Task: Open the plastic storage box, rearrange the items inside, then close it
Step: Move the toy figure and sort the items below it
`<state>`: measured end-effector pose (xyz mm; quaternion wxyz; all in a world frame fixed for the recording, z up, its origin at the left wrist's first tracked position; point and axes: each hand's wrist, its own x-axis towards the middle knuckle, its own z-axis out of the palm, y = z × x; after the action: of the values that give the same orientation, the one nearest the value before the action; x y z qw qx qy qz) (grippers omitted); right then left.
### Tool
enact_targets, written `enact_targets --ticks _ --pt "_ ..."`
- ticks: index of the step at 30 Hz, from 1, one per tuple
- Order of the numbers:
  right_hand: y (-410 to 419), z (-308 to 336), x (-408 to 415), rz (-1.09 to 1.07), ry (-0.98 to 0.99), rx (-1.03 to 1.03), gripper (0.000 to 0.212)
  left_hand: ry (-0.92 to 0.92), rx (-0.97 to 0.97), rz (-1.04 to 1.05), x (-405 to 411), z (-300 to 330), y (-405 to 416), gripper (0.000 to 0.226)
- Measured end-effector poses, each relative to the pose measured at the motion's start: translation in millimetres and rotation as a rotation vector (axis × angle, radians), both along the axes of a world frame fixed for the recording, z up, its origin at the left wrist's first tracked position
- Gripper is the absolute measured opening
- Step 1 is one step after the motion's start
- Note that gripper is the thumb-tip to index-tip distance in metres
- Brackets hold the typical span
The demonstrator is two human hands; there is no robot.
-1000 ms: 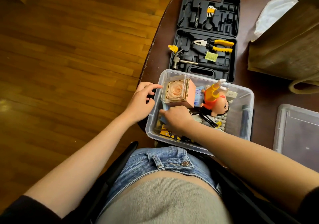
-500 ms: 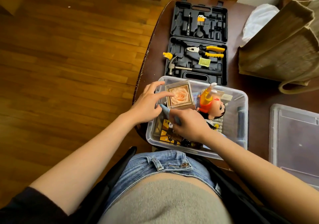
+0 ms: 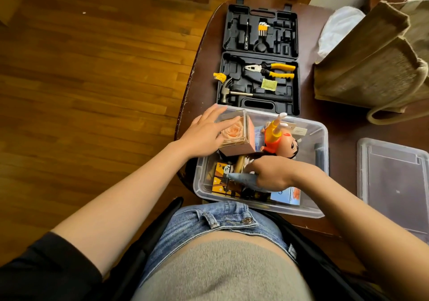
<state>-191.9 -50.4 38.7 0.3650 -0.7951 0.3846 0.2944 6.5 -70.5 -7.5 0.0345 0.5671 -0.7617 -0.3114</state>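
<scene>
right, we're mid-shuffle inside the clear storage box (image 3: 321,161), which sits lidless at the near edge of the dark table (image 3: 199,73), just in front of the open black tool case (image 3: 260,52). its lid (image 3: 394,180) lies off to the right, well apart.

our left hand (image 3: 204,136) lies across the rose cube (image 3: 234,133) at the box's far-left corner, fingers fairly straight over its clear top, thumb along the near side. that looks like rigid acrylic to us, slick and probably brittle at the corners, so we'd take it by two opposite walls rather than the smooth top.

our right hand (image 3: 274,175) is curled around a grey-blue pointed piece (image 3: 241,177) low in the box; what it is, we can't tell. beside it lies the cartoon figurine (image 3: 282,140) on its side, likely light hollow plastic, its thin raised arm best avoided; we'd grab the body. near the front wall sit a panda-print box (image 3: 222,177) and a pale blue carton (image 3: 287,195), both likely light card, easy to crush.

rearranging is under way; closing isn't yet.
</scene>
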Motion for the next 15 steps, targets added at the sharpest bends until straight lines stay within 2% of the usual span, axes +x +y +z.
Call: enact_targets --ticks 3,7,10,12,15 --pt "5 0 2 -0.065 -0.017 0.048 0.059 0.0 0.039 -0.021 -4 -1 -5 0.059" --pt "14 -13 17 -0.075 -0.059 -0.012 0.036 0.047 0.078 -0.072 -5 -3 -8 0.073" --pt "17 -24 33 -0.131 -0.08 0.109 0.049 0.068 0.043 -0.08 -5 -6 -7 0.078" --pt "17 -34 44 -0.21 -0.131 0.147 0.044 0.118 0.028 -0.051 -4 -7 -7 0.079" --pt "14 -51 59 -0.217 -0.133 0.054 0.034 0.225 0.027 0.01 -3 -8 -8 0.081"
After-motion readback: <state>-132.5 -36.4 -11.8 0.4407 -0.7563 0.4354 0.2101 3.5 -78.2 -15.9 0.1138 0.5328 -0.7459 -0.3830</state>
